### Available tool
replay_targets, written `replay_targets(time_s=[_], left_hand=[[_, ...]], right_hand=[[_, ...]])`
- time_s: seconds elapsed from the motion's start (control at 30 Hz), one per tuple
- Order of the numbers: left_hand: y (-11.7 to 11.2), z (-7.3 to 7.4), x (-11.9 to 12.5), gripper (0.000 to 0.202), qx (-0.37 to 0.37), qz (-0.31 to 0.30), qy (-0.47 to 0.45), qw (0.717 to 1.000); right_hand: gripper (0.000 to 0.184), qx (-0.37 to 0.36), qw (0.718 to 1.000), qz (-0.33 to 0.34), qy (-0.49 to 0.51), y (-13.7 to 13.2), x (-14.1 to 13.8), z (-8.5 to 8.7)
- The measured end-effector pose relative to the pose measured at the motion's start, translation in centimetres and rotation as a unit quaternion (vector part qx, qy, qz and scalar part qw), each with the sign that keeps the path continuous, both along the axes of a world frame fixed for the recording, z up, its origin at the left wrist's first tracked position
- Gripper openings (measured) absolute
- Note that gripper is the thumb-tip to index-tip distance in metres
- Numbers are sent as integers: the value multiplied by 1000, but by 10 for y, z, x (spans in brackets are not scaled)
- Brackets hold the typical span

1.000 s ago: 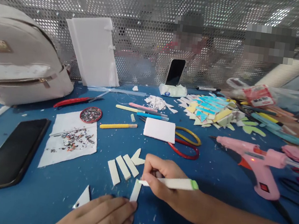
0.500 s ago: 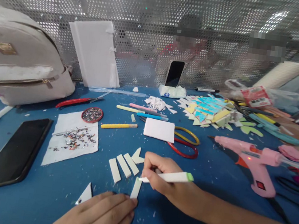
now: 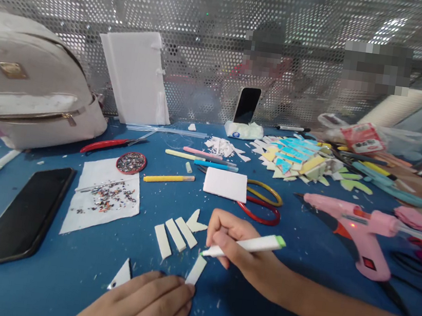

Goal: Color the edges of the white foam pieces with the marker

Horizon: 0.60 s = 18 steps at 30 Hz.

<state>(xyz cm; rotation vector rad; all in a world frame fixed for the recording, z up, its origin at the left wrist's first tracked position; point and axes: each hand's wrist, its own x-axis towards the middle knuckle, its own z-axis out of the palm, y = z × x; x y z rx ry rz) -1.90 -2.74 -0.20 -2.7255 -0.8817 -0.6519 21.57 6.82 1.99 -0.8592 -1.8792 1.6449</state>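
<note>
A white marker with a light green end [image 3: 257, 244] is gripped in my right hand [image 3: 238, 234], its tip at the upper end of a short pale strip [image 3: 196, 270]. My left hand [image 3: 145, 302] lies low on the table, and its fingertips hold the strip's lower end, which they partly hide. Just beyond the strip, three similar pale strips [image 3: 175, 235] lie side by side. A forked pale piece [image 3: 197, 222] rests beside them, close to my right hand. Left of my left hand is a white triangular piece with a dark dot [image 3: 121, 274].
On the right lies a pink glue gun [image 3: 353, 223] with its cord. Scissors [image 3: 261, 214] lie partly under a white block [image 3: 225, 184]. A dark phone [image 3: 20, 218], glitter on a tissue [image 3: 82, 219] and a backpack [image 3: 29, 92] occupy the left. Coloured scraps [image 3: 296, 156] are heaped behind.
The pale strip has turned, its upper end swinging right. My right hand and the marker have shifted slightly right, and the marker tip shows more clearly. My left hand has barely moved.
</note>
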Motion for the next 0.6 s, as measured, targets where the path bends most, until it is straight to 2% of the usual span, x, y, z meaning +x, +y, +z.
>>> replay_targets(time_s=[0.07,0.17,0.27,0.3,0.33,0.37,0.47,0.6], left_hand=[[1,-10,5,34,41,-1,-87,995],[3,-14,9,34,51,10,-115,992],[5,-7,7,40,60,2,-70,996],[6,-4,7,39,36,-16,-10,999],[6,-3,6,39,24,-12,-1,1000],[6,-3,6,43,49,7,-64,997],[4,-6,4,46,47,11,-76,996],[3,3,-1,40,10,-4,15,1000]], right_hand=[[47,-22,1000,-11,14,0,1,0],[45,-32,999,-16,16,-1,1,0],[36,-9,1000,-4,7,-1,1,0],[34,4,1000,11,3,-1,2,0],[33,22,999,31,2,0,3,1],[34,40,998,52,3,0,4,1],[48,74,993,91,10,0,7,6],[50,97,992,83,-15,-1,7,10]])
